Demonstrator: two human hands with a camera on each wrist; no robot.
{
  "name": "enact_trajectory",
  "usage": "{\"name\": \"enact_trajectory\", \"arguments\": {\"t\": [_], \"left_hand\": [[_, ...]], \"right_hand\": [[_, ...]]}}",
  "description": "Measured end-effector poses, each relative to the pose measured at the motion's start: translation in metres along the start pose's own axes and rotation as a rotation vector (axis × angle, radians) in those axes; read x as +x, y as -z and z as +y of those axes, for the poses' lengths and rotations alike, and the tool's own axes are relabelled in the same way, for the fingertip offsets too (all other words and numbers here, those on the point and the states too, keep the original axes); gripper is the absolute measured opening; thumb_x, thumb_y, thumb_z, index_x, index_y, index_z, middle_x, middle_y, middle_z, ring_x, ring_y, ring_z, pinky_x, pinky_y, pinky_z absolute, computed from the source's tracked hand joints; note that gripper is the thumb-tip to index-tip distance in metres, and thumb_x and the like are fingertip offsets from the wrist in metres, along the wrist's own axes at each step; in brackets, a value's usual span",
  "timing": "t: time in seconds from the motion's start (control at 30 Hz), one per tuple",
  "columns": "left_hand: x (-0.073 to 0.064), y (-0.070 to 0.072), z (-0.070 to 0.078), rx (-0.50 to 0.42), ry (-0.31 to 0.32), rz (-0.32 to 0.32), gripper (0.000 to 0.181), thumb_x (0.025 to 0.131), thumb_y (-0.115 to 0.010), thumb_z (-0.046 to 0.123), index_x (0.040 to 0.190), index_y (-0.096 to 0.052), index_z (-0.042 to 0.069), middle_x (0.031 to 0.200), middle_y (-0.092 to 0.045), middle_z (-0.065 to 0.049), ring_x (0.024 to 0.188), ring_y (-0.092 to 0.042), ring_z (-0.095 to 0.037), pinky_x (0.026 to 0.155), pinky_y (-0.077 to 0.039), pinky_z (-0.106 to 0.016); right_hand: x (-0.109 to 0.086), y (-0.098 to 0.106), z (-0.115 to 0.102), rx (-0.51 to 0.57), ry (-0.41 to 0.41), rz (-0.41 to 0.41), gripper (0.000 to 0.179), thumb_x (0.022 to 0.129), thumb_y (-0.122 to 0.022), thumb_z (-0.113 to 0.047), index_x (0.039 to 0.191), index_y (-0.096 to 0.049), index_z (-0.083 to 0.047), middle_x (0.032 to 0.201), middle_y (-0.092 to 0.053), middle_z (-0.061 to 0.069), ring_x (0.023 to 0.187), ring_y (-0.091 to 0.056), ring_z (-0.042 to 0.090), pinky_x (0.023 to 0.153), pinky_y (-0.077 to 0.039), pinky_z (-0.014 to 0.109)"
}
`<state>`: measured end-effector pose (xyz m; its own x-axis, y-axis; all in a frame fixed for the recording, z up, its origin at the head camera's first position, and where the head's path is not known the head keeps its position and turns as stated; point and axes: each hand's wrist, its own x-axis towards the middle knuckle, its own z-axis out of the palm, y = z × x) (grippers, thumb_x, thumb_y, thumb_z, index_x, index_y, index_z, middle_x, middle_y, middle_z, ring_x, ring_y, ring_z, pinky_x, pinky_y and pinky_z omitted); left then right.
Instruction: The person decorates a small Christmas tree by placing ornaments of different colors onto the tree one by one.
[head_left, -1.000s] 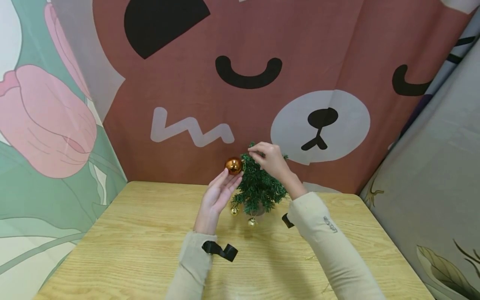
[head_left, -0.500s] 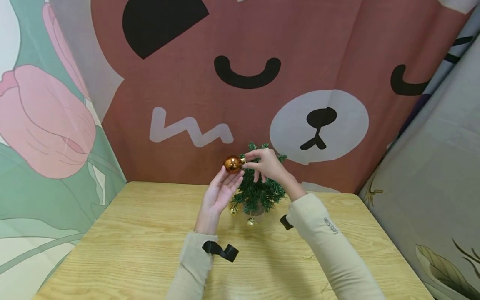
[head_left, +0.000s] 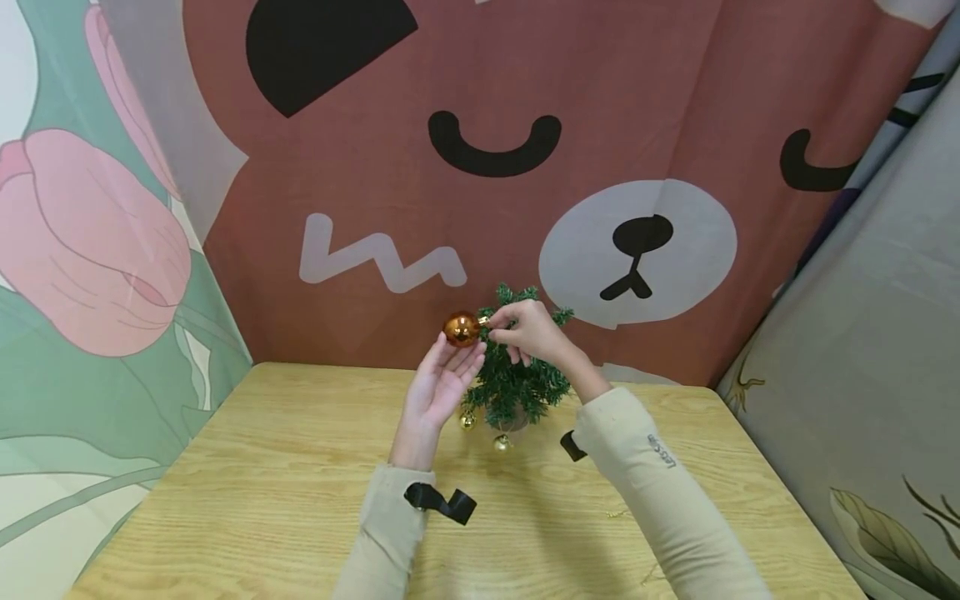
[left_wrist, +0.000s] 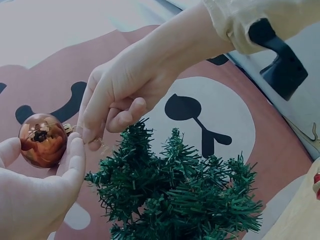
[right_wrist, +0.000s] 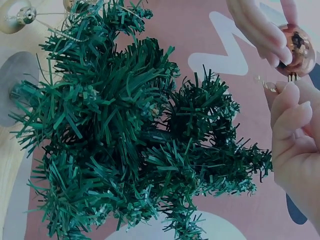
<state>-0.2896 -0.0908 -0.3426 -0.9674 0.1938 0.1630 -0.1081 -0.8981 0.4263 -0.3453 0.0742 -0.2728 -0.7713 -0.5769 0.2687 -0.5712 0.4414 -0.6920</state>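
Left hand grips a shiny orange bauble and right hand pinches the gold cord by its cap, both beside a small artificial Christmas tree with two gold baubles low down, on a wood-grain table

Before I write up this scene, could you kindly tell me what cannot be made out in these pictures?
Orange ball, right wrist view: partly hidden by the left hand.
Gold cord, right wrist view: partly hidden by the right hand.
Tree, left wrist view: its base is cut off by the bottom edge.
Red thing, left wrist view: cut off by the right edge, so unidentifiable.
Gold strand on the table, head view: too small to identify.
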Motion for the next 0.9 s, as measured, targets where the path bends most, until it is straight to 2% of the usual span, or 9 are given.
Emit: {"name": "enact_trajectory", "arguments": {"t": [0.13,0.27,0.37,0.5,0.57,0.67,0.9], "left_hand": [[-0.001,0.003,0.001,-0.029,-0.004,0.025,0.035,0.098,-0.041,0.027,0.094,-0.068,0.004,0.097,-0.063,-0.012,0.097,-0.06,-0.023,0.088,-0.046,-0.03],[-0.001,0.006,0.001,-0.05,-0.002,0.045,0.036,0.098,-0.042,0.027,0.092,-0.068,0.004,0.095,-0.063,-0.013,0.096,-0.061,-0.024,0.087,-0.046,-0.03],[-0.002,0.008,0.001,-0.06,-0.003,0.051,0.036,0.098,-0.042,0.026,0.092,-0.068,0.003,0.095,-0.064,-0.013,0.096,-0.061,-0.025,0.087,-0.046,-0.03],[-0.002,0.01,-0.001,-0.07,-0.003,0.067,0.034,0.098,-0.042,0.026,0.093,-0.066,0.002,0.096,-0.063,-0.014,0.097,-0.06,-0.025,0.087,-0.046,-0.031],[-0.003,0.01,-0.002,-0.076,0.002,0.079,0.033,0.098,-0.042,0.026,0.094,-0.065,0.003,0.097,-0.063,-0.014,0.098,-0.06,-0.026,0.087,-0.046,-0.031],[-0.004,0.012,-0.004,-0.091,0.018,0.093,0.032,0.098,-0.042,0.027,0.096,-0.062,0.003,0.099,-0.061,-0.016,0.099,-0.059,-0.026,0.087,-0.046,-0.032],[-0.006,0.014,-0.009,-0.098,0.058,0.069,0.034,0.099,-0.039,0.03,0.106,-0.055,0.0,0.102,-0.059,-0.018,0.097,-0.059,-0.027,0.084,-0.047,-0.034]], "right_hand": [[-0.001,0.002,0.0,-0.011,0.009,-0.018,0.02,0.088,-0.056,-0.003,0.102,-0.064,0.009,0.069,-0.061,0.025,0.034,-0.046,0.015,0.039,-0.044,0.044],[-0.001,0.005,0.0,-0.022,0.005,-0.004,0.018,0.089,-0.056,-0.005,0.099,-0.065,0.007,0.054,-0.057,0.015,0.032,-0.043,0.012,0.043,-0.043,0.054],[0.0,0.006,0.0,-0.028,0.021,0.023,0.016,0.089,-0.057,-0.005,0.096,-0.065,0.007,0.053,-0.056,0.012,0.033,-0.044,0.018,0.039,-0.043,0.048],[0.0,0.007,-0.002,-0.015,0.045,0.063,0.016,0.089,-0.059,-0.008,0.094,-0.066,0.006,0.066,-0.059,0.021,0.041,-0.047,0.036,0.035,-0.037,0.03],[0.001,0.008,-0.003,0.007,0.045,0.077,0.015,0.089,-0.06,-0.01,0.093,-0.067,0.004,0.072,-0.059,0.025,0.045,-0.046,0.042,0.036,-0.034,0.025],[0.002,0.007,-0.004,0.03,0.053,0.087,0.015,0.088,-0.062,-0.012,0.091,-0.068,0.002,0.073,-0.059,0.027,0.048,-0.045,0.046,0.038,-0.034,0.024],[0.002,0.006,-0.005,0.043,0.096,0.099,0.013,0.088,-0.061,-0.009,0.09,-0.066,0.003,0.079,-0.06,0.025,0.051,-0.045,0.048,0.041,-0.037,0.026]]}}
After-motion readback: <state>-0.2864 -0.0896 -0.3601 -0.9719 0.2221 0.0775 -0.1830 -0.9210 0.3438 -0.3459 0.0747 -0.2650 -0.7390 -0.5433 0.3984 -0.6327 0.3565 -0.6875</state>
